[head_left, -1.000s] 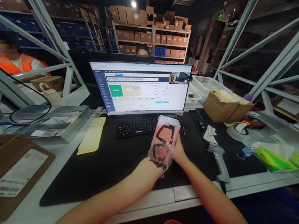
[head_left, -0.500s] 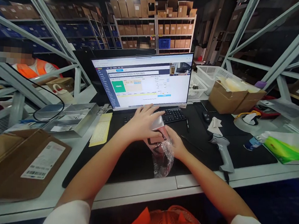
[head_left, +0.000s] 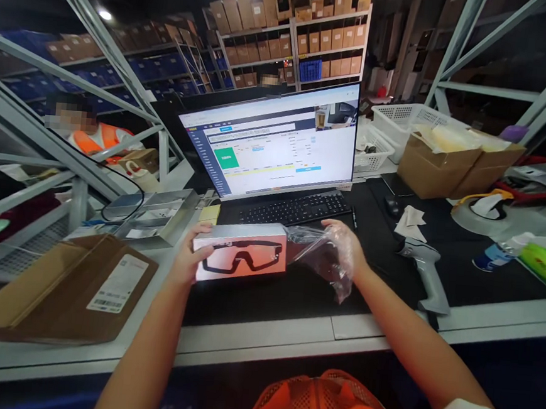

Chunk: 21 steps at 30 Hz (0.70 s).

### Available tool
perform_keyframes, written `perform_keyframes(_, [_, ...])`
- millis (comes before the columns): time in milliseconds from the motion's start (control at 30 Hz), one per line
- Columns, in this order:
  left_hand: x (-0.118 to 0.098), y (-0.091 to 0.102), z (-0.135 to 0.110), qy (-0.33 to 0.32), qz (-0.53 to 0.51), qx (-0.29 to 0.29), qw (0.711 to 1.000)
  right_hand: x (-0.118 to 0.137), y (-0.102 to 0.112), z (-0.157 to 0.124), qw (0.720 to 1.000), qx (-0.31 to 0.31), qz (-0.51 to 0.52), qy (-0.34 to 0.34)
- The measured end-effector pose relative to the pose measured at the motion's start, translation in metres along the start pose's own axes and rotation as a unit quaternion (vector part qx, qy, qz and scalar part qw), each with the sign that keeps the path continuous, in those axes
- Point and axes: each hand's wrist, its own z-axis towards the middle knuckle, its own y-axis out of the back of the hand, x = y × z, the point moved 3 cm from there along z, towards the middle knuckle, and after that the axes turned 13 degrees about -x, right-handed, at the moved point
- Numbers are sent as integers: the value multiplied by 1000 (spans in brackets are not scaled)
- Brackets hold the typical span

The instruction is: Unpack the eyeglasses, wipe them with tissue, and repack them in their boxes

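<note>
My left hand (head_left: 187, 259) grips the left end of a long pink box (head_left: 240, 258) printed with black glasses, held level above the black desk mat (head_left: 256, 291). My right hand (head_left: 345, 248) is closed on a clear plastic bag (head_left: 319, 255) that trails off the box's right end. The box is out of the bag. Both hands are just in front of the black keyboard (head_left: 296, 207) and the lit monitor (head_left: 273, 140).
A flat cardboard mailer (head_left: 63, 289) lies at the left, a metal tray (head_left: 158, 217) behind it. A grey barcode scanner (head_left: 426, 273), a bottle (head_left: 499, 250), an open carton (head_left: 451, 162) and white baskets (head_left: 397, 120) stand right. A person in an orange vest (head_left: 96, 137) sits far left.
The box was upright inside the bag in both hands. My left hand has pulled it out to the left and turned it level, while my right hand kept the bag.
</note>
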Motion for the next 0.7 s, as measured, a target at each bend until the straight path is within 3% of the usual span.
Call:
perform_keyframes(100, [11,22,-15,45,-73,-17,996,-14,10,16,989,-54,107,-82])
perform_keyframes(200, [9,22,-28,60,-101,30,993,-23,16,27,985,-42,133,-105])
perform_keyframes(333, [-2,13,-27,36,-93,109,989,-17,27,34,998,-23,31,-56])
perform_keyframes(467, [-40,2,0,-72,6,220,973,-7,21,19,992,50,-110,-23])
perform_keyframes(600, [-95,-17,25,-161,106,340,921,-8,-5,-9,930,192,-311,32])
perform_keyframes(700, [-122,-32,33,-175,132,406,887,-9,-12,-11,916,151,-367,59])
